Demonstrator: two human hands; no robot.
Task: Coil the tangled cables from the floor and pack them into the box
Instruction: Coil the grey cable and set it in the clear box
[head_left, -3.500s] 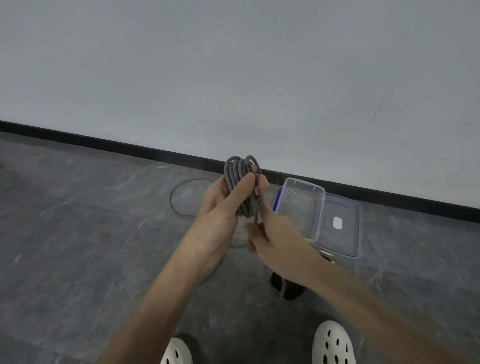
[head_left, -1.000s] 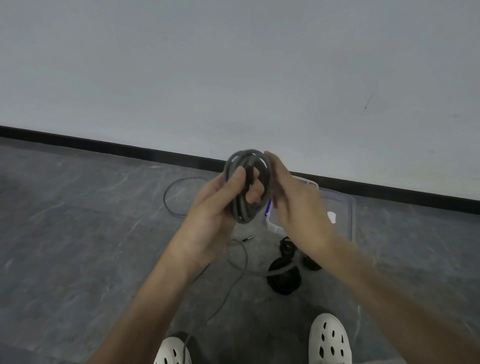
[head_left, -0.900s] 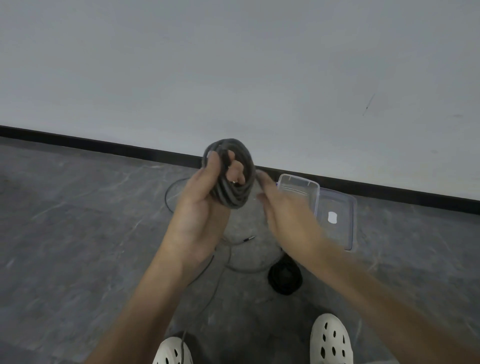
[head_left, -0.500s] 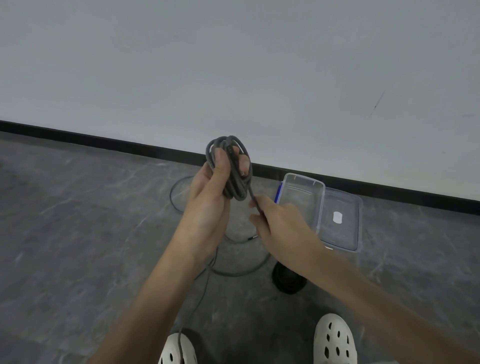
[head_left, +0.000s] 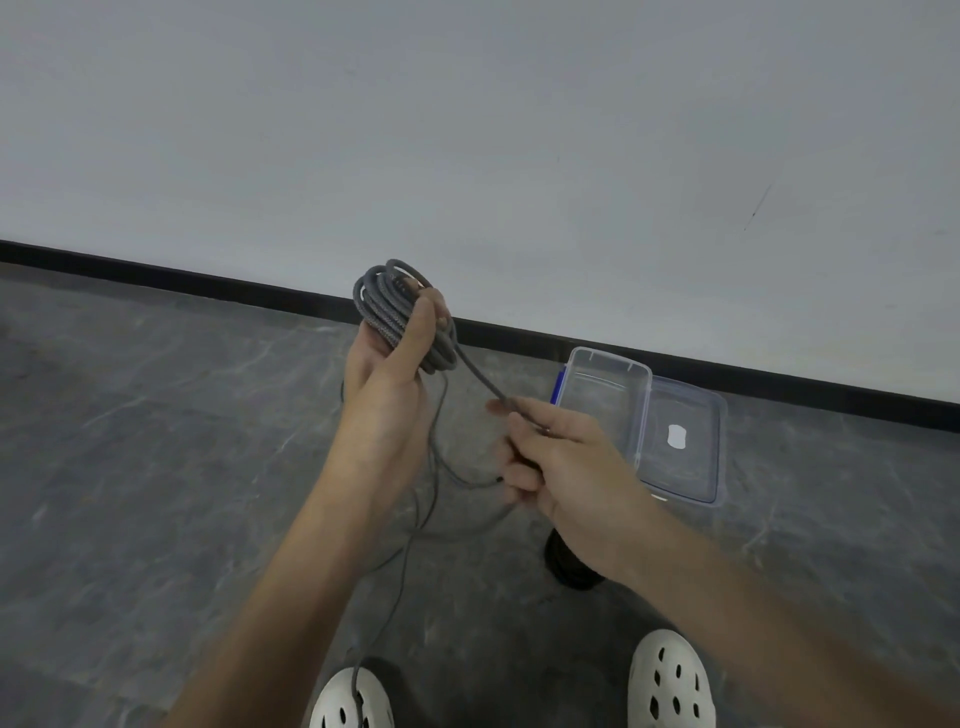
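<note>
Winding the grey cable (head_left: 387, 312) is the step in hand: the left hand (head_left: 384, 400) has its fingers (head_left: 440, 310) curled round the loops, and the right hand (head_left: 563, 462) pinches the free run just below and right of them, its tail trailing to the floor (head_left: 156, 467). The open box (head_left: 608, 352) sits just beyond the right fingers, no cable visible inside. Next, I judge, the pinched run wants carrying up over the left fingers as another loop.
</note>
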